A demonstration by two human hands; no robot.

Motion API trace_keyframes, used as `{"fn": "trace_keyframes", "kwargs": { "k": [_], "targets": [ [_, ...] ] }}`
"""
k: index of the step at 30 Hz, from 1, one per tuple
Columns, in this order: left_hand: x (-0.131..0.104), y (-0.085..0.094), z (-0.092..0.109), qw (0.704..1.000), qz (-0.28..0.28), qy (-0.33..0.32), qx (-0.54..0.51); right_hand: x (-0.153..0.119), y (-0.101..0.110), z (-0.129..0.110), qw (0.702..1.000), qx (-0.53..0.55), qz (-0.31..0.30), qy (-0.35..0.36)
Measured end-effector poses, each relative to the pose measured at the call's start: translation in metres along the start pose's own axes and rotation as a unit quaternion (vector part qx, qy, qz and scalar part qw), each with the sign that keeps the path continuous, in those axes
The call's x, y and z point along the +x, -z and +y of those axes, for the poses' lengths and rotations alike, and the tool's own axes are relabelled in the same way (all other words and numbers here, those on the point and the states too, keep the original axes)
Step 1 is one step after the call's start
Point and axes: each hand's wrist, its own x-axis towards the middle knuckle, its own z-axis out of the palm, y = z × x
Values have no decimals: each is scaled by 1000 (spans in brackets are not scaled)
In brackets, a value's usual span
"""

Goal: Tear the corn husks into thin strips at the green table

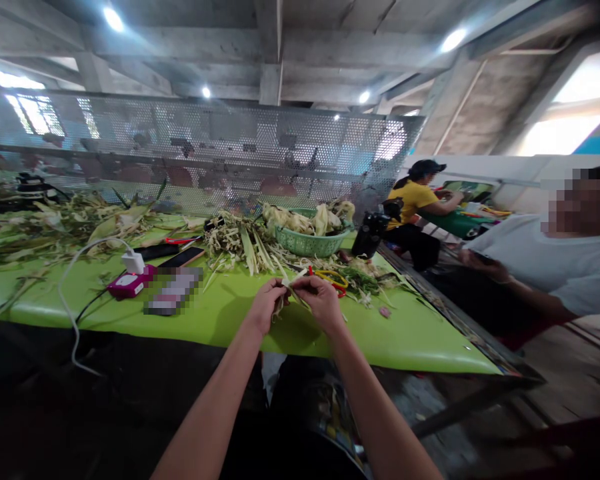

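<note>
The fingers of the left hand [266, 303] and right hand [323, 300] are pinched on a pale strip, apparently husk [290, 285], in front of the green basket [313, 241] on the counter [380, 337].

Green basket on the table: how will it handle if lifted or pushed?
Probably light for its size: the basket has openwork sides and seems to hold loose, papery husks. Low and wide, it looks unlikely to tip if pushed. Husks heaped above the rim could spill if it's jolted.
</note>
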Motion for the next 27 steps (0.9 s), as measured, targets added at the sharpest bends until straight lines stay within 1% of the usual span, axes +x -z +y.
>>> {"fn": "trace_keyframes", "kwargs": {
  "k": [4,7,11,17,22,25,27],
  "targets": [
    [-1,0,1,1000,4,6,-11,-1,1,-3,999,-36,-22,18],
    [-1,-1,0,1000,25,-12,2,-2,-1,-6,995,-71,-42,59],
    [2,1,-3,998,51,-29,24,-3,-3,-9,987,-91,-75,107],
    [5,4,-6,998,63,-25,5,-4,-2,-14,981,-113,-91,132],
    [4,2,-4,999,43,-25,7,-4,-3,-15,982,-119,-73,129],
    [3,0,-3,999,33,-24,35,-4,-5,-12,988,-115,-35,97],
    [3,-1,-3,998,25,-27,51,-4,-6,-9,994,-89,-12,62]
  ]
}}
